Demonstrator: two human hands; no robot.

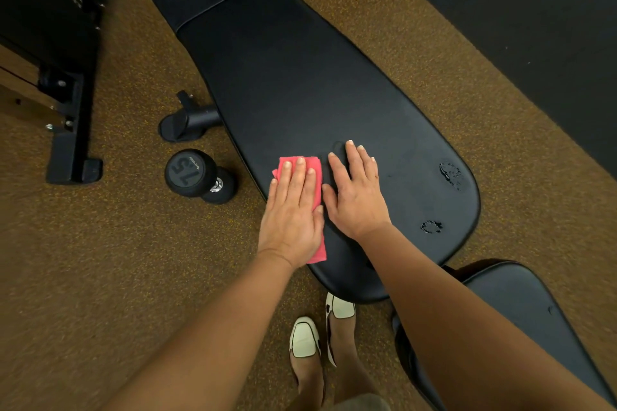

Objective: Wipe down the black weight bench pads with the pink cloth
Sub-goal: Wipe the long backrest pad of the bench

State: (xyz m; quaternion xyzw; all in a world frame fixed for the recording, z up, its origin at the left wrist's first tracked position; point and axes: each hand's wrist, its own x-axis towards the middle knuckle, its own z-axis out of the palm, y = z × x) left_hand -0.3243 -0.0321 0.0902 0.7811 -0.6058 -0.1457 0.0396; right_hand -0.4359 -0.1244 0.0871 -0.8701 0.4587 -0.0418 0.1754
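Note:
The long black back pad of the weight bench runs from the upper left down to the middle of the head view. A smaller black seat pad lies at the lower right. The pink cloth lies flat near the back pad's left edge. My left hand presses on it with straight fingers. My right hand rests flat on the bare pad just right of the cloth. Two wet patches sit near the pad's right end.
A black dumbbell marked 15 lies on the brown speckled floor beside the bench foot. A black rack frame stands at the left. My two feet in cream shoes stand close to the pad's near end.

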